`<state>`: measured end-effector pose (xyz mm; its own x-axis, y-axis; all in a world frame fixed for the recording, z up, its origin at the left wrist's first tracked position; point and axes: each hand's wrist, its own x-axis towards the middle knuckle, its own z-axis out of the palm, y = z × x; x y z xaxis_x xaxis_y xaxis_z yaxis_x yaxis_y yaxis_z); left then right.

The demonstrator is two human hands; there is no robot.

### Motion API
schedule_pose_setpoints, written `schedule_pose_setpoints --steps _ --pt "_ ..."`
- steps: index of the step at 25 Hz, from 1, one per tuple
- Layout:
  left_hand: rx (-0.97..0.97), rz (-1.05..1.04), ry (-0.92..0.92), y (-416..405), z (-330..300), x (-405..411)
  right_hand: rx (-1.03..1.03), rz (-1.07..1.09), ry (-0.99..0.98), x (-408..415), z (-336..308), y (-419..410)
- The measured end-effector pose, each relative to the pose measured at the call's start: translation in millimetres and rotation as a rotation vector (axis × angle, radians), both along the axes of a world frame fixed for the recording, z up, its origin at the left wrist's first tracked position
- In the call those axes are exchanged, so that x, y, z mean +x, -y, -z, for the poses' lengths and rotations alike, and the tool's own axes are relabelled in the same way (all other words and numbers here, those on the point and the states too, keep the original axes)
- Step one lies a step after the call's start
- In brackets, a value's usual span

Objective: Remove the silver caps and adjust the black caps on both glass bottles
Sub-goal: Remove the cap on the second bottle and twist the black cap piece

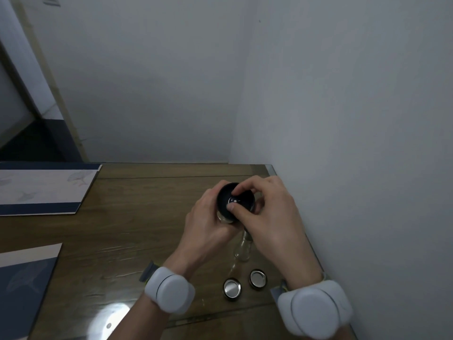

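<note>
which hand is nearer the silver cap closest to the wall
Right. The right hand works the black cap, its wrist just beside that silver cap; the left hand is further off.

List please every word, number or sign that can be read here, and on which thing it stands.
None can be read.
Wall mark at the top left: cut off and blurred.
Black cap: only a glare spot.
Silver caps: no text.
Booklets: faint drawings only.

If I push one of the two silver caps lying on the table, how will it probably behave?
The nearer silver cap looks small and thin, so probably light. It lies flat on the glossy table, so it would likely slide rather than tip. Tipped onto its round rim, it might roll.
</note>
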<state>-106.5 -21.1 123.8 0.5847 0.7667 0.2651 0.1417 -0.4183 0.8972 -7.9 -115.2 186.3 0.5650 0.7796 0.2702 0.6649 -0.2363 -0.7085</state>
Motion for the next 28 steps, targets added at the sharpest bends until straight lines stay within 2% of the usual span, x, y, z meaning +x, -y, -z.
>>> schedule_pose_setpoints --steps 10,18,24,28 --pt "0.017 0.004 0.007 -0.7 -3.7 5.0 0.126 0.166 0.09 -11.3 12.9 -2.3" --pt "0.093 0.039 -0.009 -6.2 0.2 4.3 -0.1 -0.092 0.128 22.4 -16.5 11.5" --pt "0.113 0.032 -0.027 -7.8 -3.4 5.2 -0.044 -0.069 0.152 23.2 -14.8 6.8" --pt "0.129 0.101 -0.05 -12.0 -7.9 1.7 -0.018 -0.151 0.128 28.1 -18.2 6.6"
